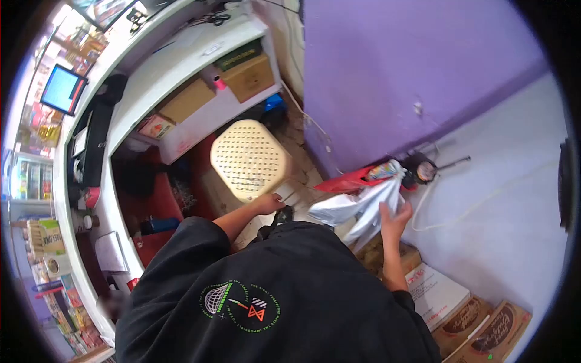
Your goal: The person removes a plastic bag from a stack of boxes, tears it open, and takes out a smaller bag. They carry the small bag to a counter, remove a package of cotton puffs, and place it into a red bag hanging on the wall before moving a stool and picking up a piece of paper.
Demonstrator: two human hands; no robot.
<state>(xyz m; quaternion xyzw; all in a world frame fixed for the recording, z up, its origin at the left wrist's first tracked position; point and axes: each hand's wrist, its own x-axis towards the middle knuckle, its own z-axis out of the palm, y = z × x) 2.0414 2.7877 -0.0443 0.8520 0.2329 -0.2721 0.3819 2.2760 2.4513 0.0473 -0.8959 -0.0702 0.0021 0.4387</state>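
Observation:
My left hand (268,204) is low in front of my body, beside the near edge of a cream plastic stool (248,158) with a perforated seat. Its fingers are curled; a thin blurred strip shows by the fingertips, and I cannot make out what they hold. On the right, my right hand (395,222) is raised with thumb and fingers apart, against or just beside a crumpled white plastic bag (370,212). Behind that bag lies a red bag (351,179) with a colourful packet (385,170) at its top.
A white counter (142,97) with shelves curves along the left, holding cardboard boxes (247,80) and a monitor (63,89). A purple wall (387,72) rises ahead. Printed cartons (496,331) and a white box (437,295) sit at lower right, below a cable (460,221).

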